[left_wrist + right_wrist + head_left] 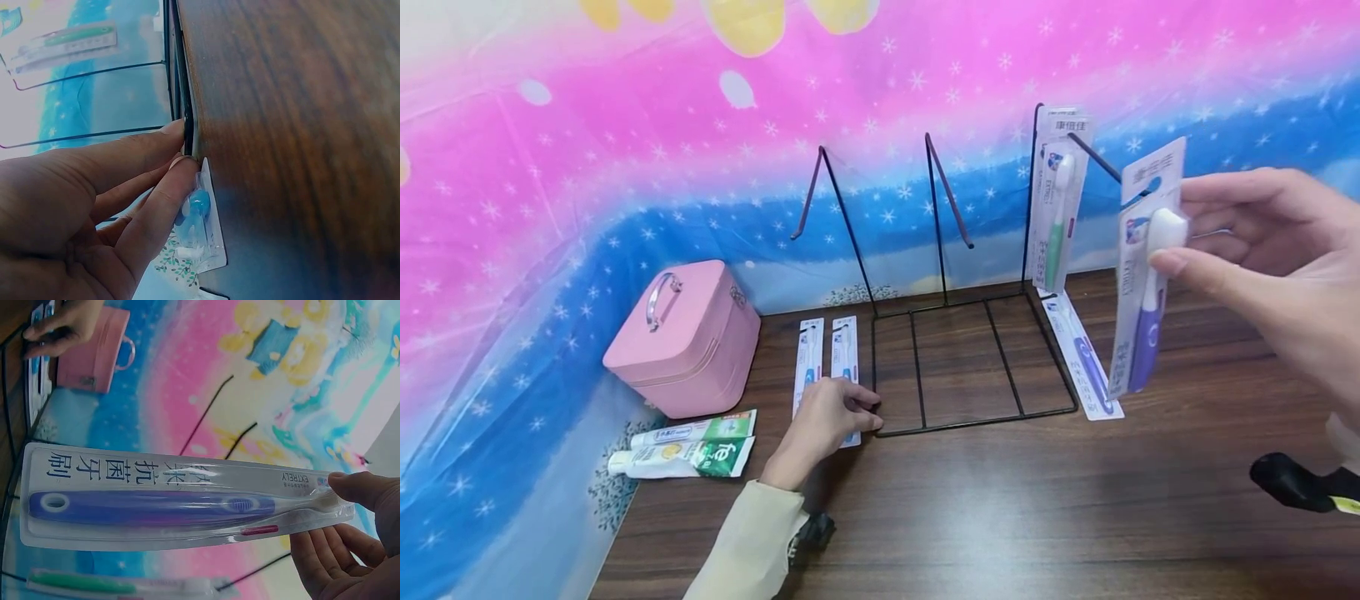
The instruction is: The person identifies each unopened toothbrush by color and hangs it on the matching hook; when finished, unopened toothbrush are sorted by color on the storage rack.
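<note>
My right hand [1285,242] pinches a packaged purple toothbrush [1138,317] by the top of its card, thumb over the brush head. The card's hole is at the front end of the right-hand hook of a black wire rack [973,423]; whether the wire passes through is unclear. Farther back on that hook hangs a packaged green toothbrush [1055,242], with another card behind it. At the rack's front left corner, my left hand [831,417] pinches the base wire between thumb and finger. Beneath this hand lie two packaged blue toothbrushes [844,346], partly covered.
Another packaged purple toothbrush [1078,350] lies against the rack's right side. Two more rack hooks stick up, bare. A pink case [688,342] stands at the left, with a green-and-white toothpaste tube [722,457] and a second tube [730,427] before it. A patterned cloth hangs behind.
</note>
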`<state>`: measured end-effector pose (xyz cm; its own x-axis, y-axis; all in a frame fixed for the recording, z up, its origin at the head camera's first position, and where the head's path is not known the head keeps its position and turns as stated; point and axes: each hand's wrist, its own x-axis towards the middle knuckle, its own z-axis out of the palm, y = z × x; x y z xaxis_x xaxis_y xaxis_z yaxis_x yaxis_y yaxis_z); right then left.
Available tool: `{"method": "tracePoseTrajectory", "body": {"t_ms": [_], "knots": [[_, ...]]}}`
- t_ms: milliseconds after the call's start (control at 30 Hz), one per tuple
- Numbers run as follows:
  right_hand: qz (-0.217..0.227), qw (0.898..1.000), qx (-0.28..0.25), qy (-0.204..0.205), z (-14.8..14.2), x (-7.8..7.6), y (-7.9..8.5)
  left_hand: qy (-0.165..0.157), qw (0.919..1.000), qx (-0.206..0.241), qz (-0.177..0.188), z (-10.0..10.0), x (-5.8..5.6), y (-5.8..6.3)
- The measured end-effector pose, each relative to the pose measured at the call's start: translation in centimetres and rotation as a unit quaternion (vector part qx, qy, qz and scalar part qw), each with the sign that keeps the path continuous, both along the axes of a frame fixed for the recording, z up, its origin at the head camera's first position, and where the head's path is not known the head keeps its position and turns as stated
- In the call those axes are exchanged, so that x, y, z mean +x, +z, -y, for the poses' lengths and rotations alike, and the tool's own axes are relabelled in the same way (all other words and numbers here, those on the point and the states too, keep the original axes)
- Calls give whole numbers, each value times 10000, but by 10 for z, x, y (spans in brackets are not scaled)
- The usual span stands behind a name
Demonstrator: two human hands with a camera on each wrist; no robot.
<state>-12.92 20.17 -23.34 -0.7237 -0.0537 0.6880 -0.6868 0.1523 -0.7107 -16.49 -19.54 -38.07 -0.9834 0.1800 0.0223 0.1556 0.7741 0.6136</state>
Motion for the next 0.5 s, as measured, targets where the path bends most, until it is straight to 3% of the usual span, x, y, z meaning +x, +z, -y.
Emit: {"method": "tracePoseTrajectory", "body": {"t_ms": [100, 233, 333, 500], "knots": [[219, 9982, 475, -293, 11, 5, 2, -17, 10000, 14, -15, 0, 0, -1], [265, 9989, 342, 159, 26, 6, 4, -27, 10000, 13, -33, 1, -1, -1], [317, 9967, 22, 751, 38, 3, 2, -21, 10000, 27, -28, 1, -1, -1], [433, 9938, 23, 1028, 54, -1, -1, -37, 10000, 74, -43, 1, 0, -1]]}}
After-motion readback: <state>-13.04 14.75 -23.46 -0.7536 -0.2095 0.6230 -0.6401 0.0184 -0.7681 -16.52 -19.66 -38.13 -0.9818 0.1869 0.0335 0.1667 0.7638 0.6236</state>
